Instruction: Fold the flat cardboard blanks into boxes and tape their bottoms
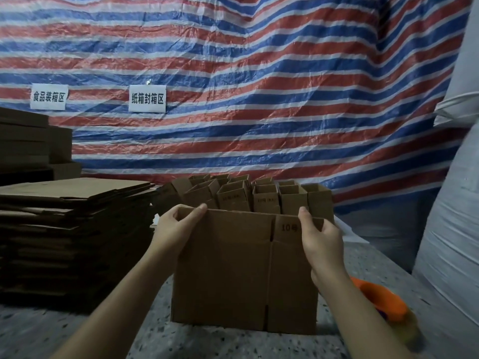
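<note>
A flat brown cardboard blank (233, 275) stands upright on its lower edge on the speckled table, marked "10" near its top right. My left hand (176, 229) grips its upper left corner, thumb on the near face. My right hand (320, 242) grips the upper right edge, thumb over the top. Behind the blank stand several small folded boxes (256, 195) with open tops. An orange tape dispenser (383, 301) lies on the table to the right, partly hidden by my right forearm.
A tall stack of flat blanks (72, 237) fills the table's left side, with more cardboard stacks (31, 143) behind it. A striped tarp (259, 86) with two paper signs hangs at the back. White bulk sacks (451, 242) crowd the right edge.
</note>
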The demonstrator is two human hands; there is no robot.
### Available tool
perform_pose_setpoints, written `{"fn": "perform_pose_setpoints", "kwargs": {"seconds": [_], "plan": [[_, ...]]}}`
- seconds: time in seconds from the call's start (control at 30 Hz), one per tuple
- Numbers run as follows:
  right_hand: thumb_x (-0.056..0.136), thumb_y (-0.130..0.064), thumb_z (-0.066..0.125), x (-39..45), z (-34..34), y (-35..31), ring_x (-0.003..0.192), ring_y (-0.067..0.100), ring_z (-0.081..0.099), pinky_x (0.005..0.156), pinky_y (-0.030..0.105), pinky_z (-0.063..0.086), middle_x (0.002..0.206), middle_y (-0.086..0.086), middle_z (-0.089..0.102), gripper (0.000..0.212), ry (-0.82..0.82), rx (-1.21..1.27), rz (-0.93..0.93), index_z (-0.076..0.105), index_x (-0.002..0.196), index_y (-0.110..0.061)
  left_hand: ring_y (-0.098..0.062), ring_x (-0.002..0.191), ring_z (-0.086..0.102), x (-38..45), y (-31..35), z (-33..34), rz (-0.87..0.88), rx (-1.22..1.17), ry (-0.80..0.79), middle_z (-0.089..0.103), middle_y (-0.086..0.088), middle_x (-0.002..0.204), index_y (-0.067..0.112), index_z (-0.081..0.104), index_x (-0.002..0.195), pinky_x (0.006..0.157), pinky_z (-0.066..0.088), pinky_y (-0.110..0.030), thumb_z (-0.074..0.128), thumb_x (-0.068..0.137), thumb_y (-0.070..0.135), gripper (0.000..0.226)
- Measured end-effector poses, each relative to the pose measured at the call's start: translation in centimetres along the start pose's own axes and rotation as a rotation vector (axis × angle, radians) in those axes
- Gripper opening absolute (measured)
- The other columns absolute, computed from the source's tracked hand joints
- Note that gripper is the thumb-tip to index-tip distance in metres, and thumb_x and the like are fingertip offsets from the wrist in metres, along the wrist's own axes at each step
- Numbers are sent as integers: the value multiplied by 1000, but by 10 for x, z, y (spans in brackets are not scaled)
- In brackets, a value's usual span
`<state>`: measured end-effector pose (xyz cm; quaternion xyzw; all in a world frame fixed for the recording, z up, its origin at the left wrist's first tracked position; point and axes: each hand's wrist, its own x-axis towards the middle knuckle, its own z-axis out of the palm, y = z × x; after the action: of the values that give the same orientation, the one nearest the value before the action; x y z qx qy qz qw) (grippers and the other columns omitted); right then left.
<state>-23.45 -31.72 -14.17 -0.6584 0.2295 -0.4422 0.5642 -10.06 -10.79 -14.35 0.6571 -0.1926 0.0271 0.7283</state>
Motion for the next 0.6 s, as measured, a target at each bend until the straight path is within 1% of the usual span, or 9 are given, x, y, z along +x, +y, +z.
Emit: {"fn": "perform_pose_setpoints", "kwargs": {"seconds": [0.07,0.1,0.17,0.3,0.33,0.4,0.47,0.53,0.6], "plan": [[94,-51,60,1,-2,2,80,31,72,77,52,61,84,13,74,35,-11,2,-7,69,86,-18,-19,80,72,2,0,0,-8,12,10,74,-4,82,19,72,93,68,58,-36,64,83,60,42],[94,-51,60,2,-3,4,78,29,73,75,50,61,82,12,74,35,-14,5,-15,69,86,-18,-21,82,71,2,0,1,-12,7,13,74,-6,82,18,72,92,72,58,-39,61,86,60,44],[93,-52,60,4,-5,6,74,27,73,72,47,62,79,11,74,35,-19,6,-34,69,85,-18,-21,79,72,2,1,2,-1,-8,13,73,-7,80,16,71,90,70,57,-37,60,90,55,41],[92,-53,59,5,-9,6,75,28,73,70,45,61,76,11,74,39,-38,18,-38,69,85,-15,-18,72,72,0,-1,7,5,-22,10,74,-6,78,15,70,88,62,54,-32,60,92,50,36],[91,-53,59,5,-9,7,76,30,73,71,47,61,77,12,74,41,-39,16,-36,69,86,-14,-18,70,72,0,-1,7,-1,-30,8,74,-6,77,15,70,87,59,53,-31,61,92,49,36],[91,-54,59,3,-8,7,79,35,72,76,55,61,81,17,73,43,-26,7,-37,68,88,-12,-17,69,73,-2,0,8,0,-38,17,74,-4,76,17,70,87,57,53,-29,62,90,50,35],[90,-57,59,0,-7,6,80,34,72,79,56,60,84,17,74,45,-17,10,-40,68,90,-13,-15,70,72,-4,-3,8,10,-35,19,74,-1,76,19,71,87,59,52,-30,62,89,51,33],[84,-64,58,-5,-6,4,78,32,72,77,54,60,84,16,74,53,-12,21,-53,68,90,-13,-11,69,72,-5,-1,7,18,-26,20,74,3,76,23,73,83,61,51,-30,63,88,51,31],[71,-77,54,-9,-6,4,78,32,72,76,55,61,82,15,74,69,6,13,-68,68,90,-12,-10,68,71,-4,-3,6,11,-20,4,74,3,75,29,74,79,60,51,-30,63,88,51,26]]}}
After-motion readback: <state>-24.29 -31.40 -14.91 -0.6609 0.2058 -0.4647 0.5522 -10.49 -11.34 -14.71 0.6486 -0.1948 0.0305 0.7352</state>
